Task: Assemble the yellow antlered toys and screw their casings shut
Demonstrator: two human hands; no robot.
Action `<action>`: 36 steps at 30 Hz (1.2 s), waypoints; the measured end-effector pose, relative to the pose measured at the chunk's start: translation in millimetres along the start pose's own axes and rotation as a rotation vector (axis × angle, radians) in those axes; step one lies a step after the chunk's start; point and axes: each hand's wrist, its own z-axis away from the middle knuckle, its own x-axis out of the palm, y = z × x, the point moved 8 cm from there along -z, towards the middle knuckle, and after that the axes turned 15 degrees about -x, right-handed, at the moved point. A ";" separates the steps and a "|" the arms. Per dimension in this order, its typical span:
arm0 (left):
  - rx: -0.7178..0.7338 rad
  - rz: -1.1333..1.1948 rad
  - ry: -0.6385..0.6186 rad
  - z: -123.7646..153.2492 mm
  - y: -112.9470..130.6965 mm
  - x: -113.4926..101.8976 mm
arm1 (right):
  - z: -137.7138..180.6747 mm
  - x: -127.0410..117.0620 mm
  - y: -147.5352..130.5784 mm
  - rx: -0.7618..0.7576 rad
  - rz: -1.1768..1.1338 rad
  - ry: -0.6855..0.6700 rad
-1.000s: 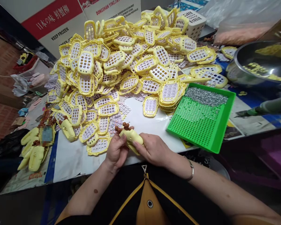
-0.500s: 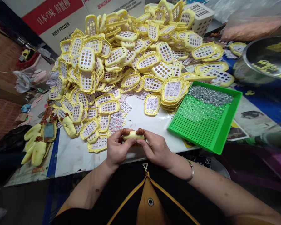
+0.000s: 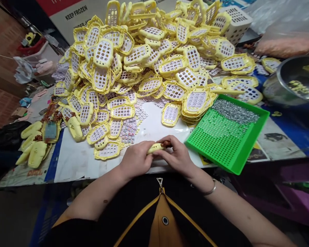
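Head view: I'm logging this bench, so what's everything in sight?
Held piece: 1, yellow and brown, between both hands
Shells: many, yellow and white, heaped on table
Small tiles: many, whitish, beside the heap
Tray: 1, green, right of hands
Metal bits: many, silver, in tray
Bowl: 1, silver, right edge
Basket: 1, white, behind heap
Box: 1, white and red, back left
Pink-filled bag: 1, clear, back right
Brown-trimmed pieces: several, yellow, left
Bracelet: 1, silver, right wrist
Left hand: 1, bare, on held piece
Right hand: 1, bare, likewise
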 end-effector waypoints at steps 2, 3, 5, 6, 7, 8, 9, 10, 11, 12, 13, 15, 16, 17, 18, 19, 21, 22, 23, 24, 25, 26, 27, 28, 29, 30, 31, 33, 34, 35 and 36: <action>-0.003 -0.107 0.033 -3.3 3.1 5.5 | -0.2 1.2 0.1 0.021 0.038 0.043; 0.000 -0.145 0.041 -4.9 4.7 7.8 | 0.3 1.0 0.3 0.019 0.051 0.080; 0.017 -0.183 0.036 -6.8 6.3 10.7 | 2.3 2.2 1.5 -0.001 0.051 0.121; 0.025 -0.183 0.023 -6.9 5.7 11.3 | 3.4 3.5 2.8 -0.011 0.039 0.116; 0.029 -0.171 0.007 -6.5 3.8 11.1 | 4.6 4.5 4.7 -0.016 0.022 0.101; 0.027 -0.151 -0.006 -5.7 0.4 10.0 | 5.8 3.9 6.6 -0.019 0.006 0.090; 0.017 -0.122 -0.011 -4.5 -4.3 8.0 | 6.7 1.4 7.9 -0.024 -0.003 0.089; 0.004 -0.088 -0.014 -3.1 -9.8 6.0 | 7.0 -2.6 7.8 -0.035 0.001 0.091; -0.006 -0.053 -0.009 -1.4 -15.2 3.9 | 6.5 -7.7 5.4 -0.061 0.036 0.092; -0.010 -0.022 0.001 0.4 -19.8 2.0 | 5.0 -13.2 0.0 -0.104 0.114 0.089; -0.003 0.001 0.015 2.4 -22.6 0.6 | 2.7 -17.5 -8.1 -0.164 0.226 0.070; 0.056 0.008 0.039 6.9 -20.9 0.5 | -3.0 -15.6 -28.1 -0.310 0.475 -0.042; 0.096 -0.004 0.056 9.0 -17.2 1.1 | -5.4 -10.1 -36.7 -0.375 0.569 -0.121; 0.132 -0.020 0.078 10.9 -12.7 1.6 | -7.4 -3.8 -42.9 -0.419 0.630 -0.194; 0.158 -0.040 0.102 12.2 -8.2 2.1 | -9.2 2.4 -46.4 -0.438 0.659 -0.253; 0.171 -0.059 0.131 13.0 -4.5 2.2 | -10.9 7.3 -47.9 -0.438 0.671 -0.290; 0.164 -0.086 0.183 13.2 -0.3 1.9 | -14.1 11.9 -47.0 -0.414 0.684 -0.286; 0.153 -0.089 0.196 12.7 0.0 2.0 | -15.0 12.6 -45.4 -0.403 0.681 -0.271; 0.138 -0.079 0.195 11.8 -1.2 2.3 | -15.3 13.2 -43.6 -0.401 0.671 -0.265; 0.117 -0.048 0.182 10.3 -4.0 2.7 | -15.0 13.0 -42.9 -0.411 0.659 -0.256; 0.080 0.012 0.159 7.9 -9.1 2.6 | -14.4 10.7 -43.7 -0.432 0.654 -0.231; 0.020 0.114 0.133 4.6 -17.1 1.9 | -13.6 5.8 -46.4 -0.460 0.657 -0.178; -0.061 0.267 0.104 0.7 -27.6 1.0 | -12.4 -1.6 -50.6 -0.488 0.665 -0.095; -0.155 0.471 0.067 -3.1 -39.3 1.2 | -10.6 -10.4 -55.3 -0.506 0.670 0.007; -0.248 0.713 0.030 -6.3 -50.4 2.6 | -8.9 -17.8 -58.3 -0.501 0.658 0.088; -0.330 0.970 -0.004 -8.6 -59.0 5.4 | -8.4 -20.7 -58.1 -0.467 0.626 0.114; -0.395 1.213 -0.034 -10.1 -64.2 9.1 | -9.6 -17.8 -54.6 -0.407 0.578 0.070; -0.484 1.559 -0.083 -10.8 -65.0 17.0 | -12.2 2.2 -41.4 -0.240 0.458 -0.154; -0.524 1.648 -0.104 -10.0 -62.5 21.5 | -11.9 14.2 -35.1 -0.156 0.401 -0.270; -0.566 1.692 -0.130 -8.5 -59.0 26.8 | -11.4 23.9 -30.6 -0.086 0.359 -0.352; -0.605 1.705 -0.162 -6.5 -54.8 32.6 | -11.9 29.8 -28.1 -0.036 0.335 -0.386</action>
